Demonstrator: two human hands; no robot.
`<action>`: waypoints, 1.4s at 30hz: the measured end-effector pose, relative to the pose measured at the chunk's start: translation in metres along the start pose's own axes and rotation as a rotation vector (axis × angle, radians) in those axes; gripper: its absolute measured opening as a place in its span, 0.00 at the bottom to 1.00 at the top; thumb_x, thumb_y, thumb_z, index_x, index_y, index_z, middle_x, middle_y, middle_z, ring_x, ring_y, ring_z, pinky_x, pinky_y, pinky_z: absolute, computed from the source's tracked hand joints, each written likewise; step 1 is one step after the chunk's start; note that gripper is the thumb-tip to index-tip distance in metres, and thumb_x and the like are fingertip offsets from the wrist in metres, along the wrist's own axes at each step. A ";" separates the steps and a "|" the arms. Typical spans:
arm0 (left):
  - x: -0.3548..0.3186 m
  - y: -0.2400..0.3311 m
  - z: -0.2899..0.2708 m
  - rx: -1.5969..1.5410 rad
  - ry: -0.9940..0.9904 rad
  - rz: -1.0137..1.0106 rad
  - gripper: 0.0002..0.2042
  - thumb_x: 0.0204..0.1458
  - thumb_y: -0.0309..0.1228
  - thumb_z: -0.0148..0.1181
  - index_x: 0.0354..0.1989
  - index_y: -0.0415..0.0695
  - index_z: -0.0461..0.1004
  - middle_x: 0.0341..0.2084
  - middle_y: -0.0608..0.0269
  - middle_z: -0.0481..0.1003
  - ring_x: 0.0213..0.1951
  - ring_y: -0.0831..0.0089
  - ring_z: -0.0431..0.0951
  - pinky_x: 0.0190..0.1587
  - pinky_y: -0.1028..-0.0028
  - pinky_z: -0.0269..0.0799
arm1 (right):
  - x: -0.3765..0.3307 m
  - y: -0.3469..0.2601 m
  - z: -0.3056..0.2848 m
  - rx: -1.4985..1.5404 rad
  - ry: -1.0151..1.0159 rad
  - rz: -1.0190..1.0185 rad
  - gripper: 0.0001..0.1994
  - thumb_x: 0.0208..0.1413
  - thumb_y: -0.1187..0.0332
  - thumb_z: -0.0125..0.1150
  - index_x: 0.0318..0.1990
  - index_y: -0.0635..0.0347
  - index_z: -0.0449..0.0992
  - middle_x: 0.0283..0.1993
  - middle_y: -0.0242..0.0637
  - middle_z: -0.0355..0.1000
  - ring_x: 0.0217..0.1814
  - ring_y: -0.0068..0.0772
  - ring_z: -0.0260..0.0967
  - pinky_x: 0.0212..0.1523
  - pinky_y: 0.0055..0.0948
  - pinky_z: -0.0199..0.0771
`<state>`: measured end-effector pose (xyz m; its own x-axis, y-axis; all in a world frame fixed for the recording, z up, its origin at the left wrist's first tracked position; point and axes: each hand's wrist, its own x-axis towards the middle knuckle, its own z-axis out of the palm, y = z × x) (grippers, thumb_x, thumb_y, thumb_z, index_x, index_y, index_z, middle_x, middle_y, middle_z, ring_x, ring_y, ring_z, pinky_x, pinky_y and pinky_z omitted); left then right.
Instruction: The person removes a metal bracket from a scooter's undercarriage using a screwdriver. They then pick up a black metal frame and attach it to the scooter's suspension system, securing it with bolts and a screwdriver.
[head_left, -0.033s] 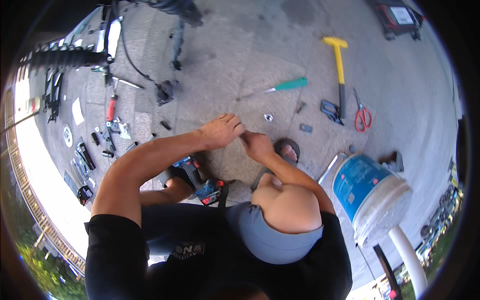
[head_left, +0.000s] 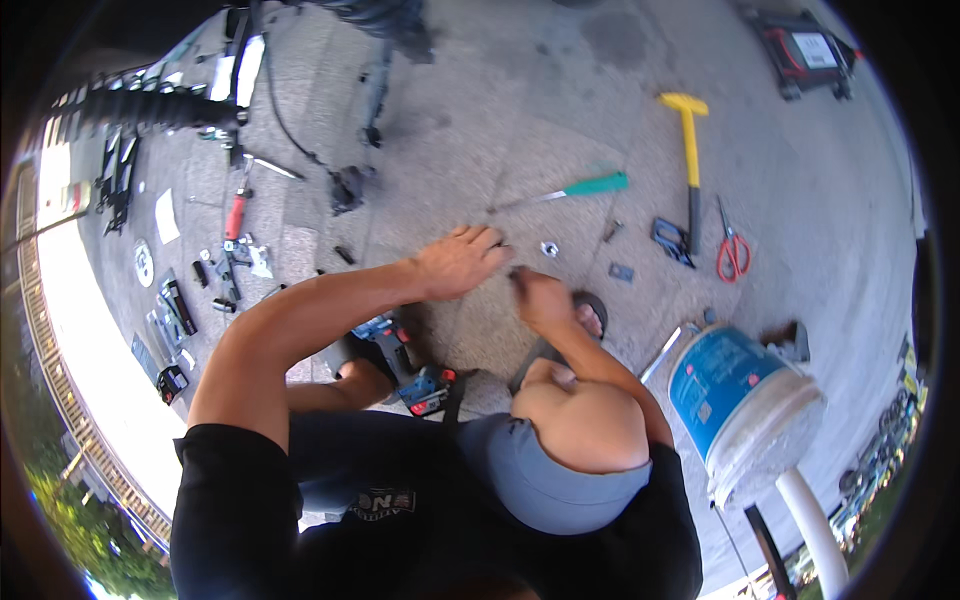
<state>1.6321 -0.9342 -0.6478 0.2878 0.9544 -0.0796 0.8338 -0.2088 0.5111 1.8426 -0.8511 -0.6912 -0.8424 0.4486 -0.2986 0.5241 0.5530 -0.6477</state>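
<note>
My left hand [head_left: 462, 262] is held over the paving with its fingers curled together; a tiny dark bit shows at the fingertips, too small to name. A short gap to its right, my right hand [head_left: 545, 303] is closed and smeared by motion, with a small dark piece at its finger ends that I cannot make out. Just beyond the hands lie a green-handled screwdriver [head_left: 596, 184] and a shiny metal nut [head_left: 549, 249]. Beside my bent leg, below my left forearm, rests a blue cordless power tool [head_left: 425, 388].
To the right are a yellow hammer [head_left: 690, 145], red-handled scissors [head_left: 733, 258] and a blue-and-white bucket [head_left: 730, 375]. A small bolt [head_left: 612, 231] and grey plate [head_left: 621, 271] lie nearer. At left, a red-handled tool [head_left: 236, 216] lies among loose parts; a dark red-and-black device [head_left: 800, 50] sits far right.
My hands, together before, have come apart, the right one moving right and slightly down. The whole view has shifted a little, so the ground things sit slightly further right and lower.
</note>
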 end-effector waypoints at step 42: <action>-0.127 -0.212 -0.255 -0.434 0.828 -0.730 0.17 0.47 0.38 0.68 0.44 0.45 0.75 0.38 0.63 0.75 0.40 0.71 0.73 0.45 0.67 0.70 | 0.421 -0.307 -0.104 0.540 0.402 -0.011 0.17 0.59 0.57 0.53 0.43 0.62 0.76 0.35 0.42 0.77 0.27 0.34 0.75 0.35 0.34 0.76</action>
<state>1.2987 -0.9563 -0.5284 -0.7149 0.6988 0.0241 0.3993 0.3798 0.8344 1.3398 -0.7594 -0.5453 -0.6803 0.7292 -0.0739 0.2916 0.1768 -0.9401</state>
